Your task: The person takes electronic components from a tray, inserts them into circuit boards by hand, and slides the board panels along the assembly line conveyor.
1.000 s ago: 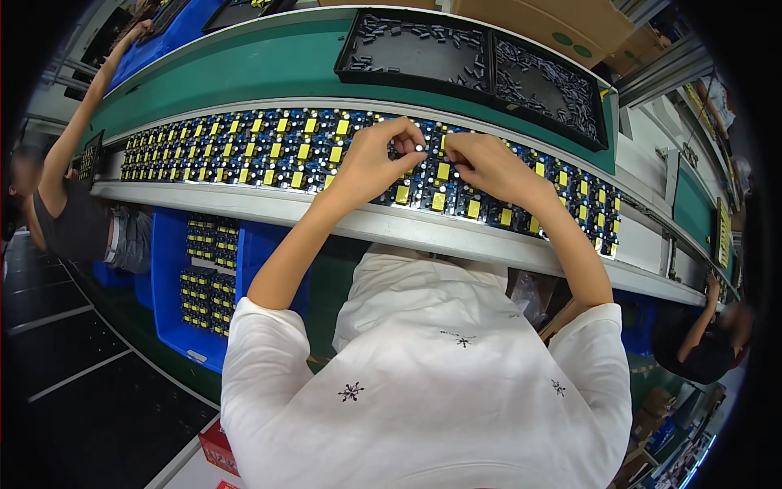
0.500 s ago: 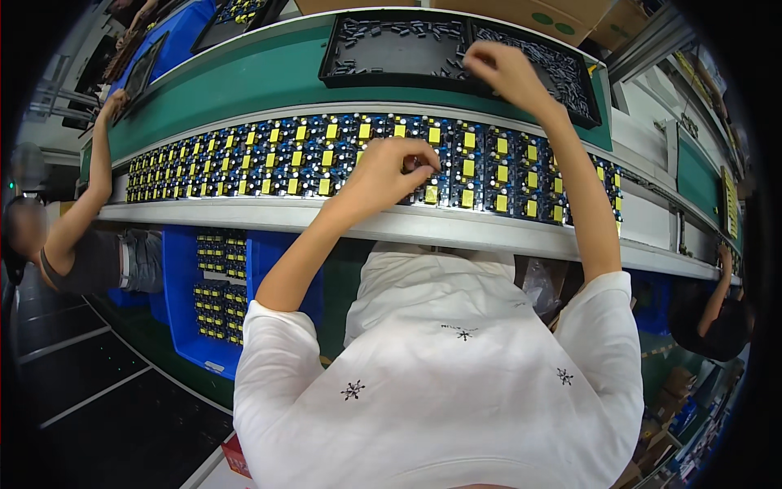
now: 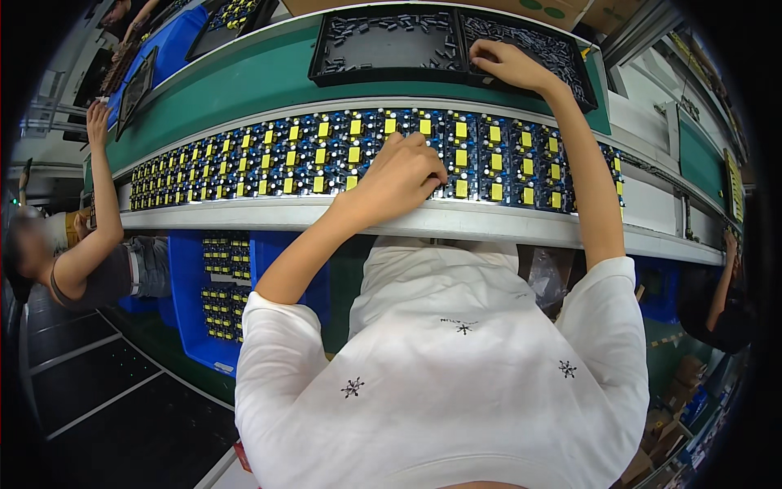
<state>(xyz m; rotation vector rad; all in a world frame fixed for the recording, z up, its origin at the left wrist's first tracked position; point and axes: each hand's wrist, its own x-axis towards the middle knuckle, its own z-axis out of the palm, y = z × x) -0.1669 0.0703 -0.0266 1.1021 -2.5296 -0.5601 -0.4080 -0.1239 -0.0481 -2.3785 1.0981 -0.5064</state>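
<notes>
My left hand [image 3: 401,178] rests low over the long row of circuit boards [image 3: 322,153], which carry yellow block parts and small white and blue components. Its fingers curl down together against the boards near the front edge, and whatever they may hold is hidden. My right hand [image 3: 515,65] reaches across to the far side, over the black tray [image 3: 479,81] at its middle divider. Thumb and fingertips there are bent close together; I cannot make out anything between them. Many small dark cylindrical parts [image 3: 550,57] fill the right compartment, and fewer lie scattered in the left one.
A white rail [image 3: 285,216] edges the conveyor, with a green surface [image 3: 236,90] behind the boards. Below at left stands a blue bin [image 3: 191,326] with stacked boards. A co-worker's arm [image 3: 102,179] rises at left; another person [image 3: 717,318] works at right.
My left hand has turned palm-down, its fingers now lowered onto the boards. My right hand stays by the tray's divider, its fingers lower. The view has shifted slightly; the left co-worker's hand has moved.
</notes>
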